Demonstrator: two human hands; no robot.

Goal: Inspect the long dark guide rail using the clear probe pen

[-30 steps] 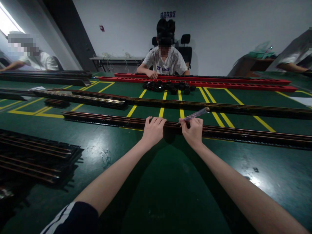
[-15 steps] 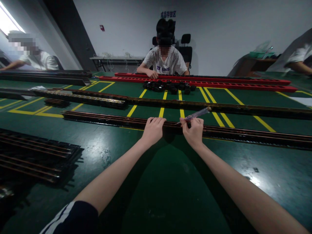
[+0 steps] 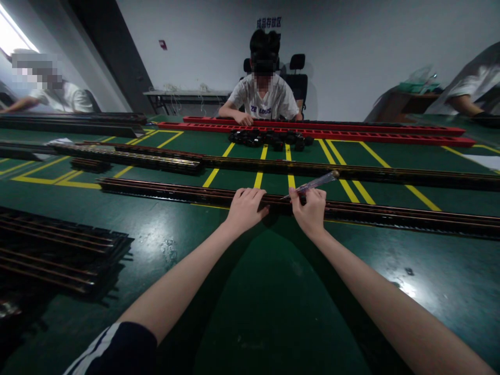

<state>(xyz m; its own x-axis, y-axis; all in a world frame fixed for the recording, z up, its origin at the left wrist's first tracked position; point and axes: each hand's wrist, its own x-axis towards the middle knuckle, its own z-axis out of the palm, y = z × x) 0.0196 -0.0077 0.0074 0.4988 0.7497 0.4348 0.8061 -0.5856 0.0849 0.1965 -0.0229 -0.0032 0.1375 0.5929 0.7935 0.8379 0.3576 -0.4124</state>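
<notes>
A long dark rail with copper strips lies across the green table in front of me. My left hand rests on this rail, fingers curled over its near edge and gripping it. Just to the right, my right hand pinches a clear-handled screwdriver whose tip points down-left onto the rail between the two hands. Its handle end sticks up and to the right.
A second long rail runs parallel behind. Stacked dark rails lie at the near left. Red rails and black parts sit before a seated person opposite. Other people sit at far left and right.
Almost nothing differs. My left hand has crept a little to the right along the rail, and the screwdriver stays at the same spot.
</notes>
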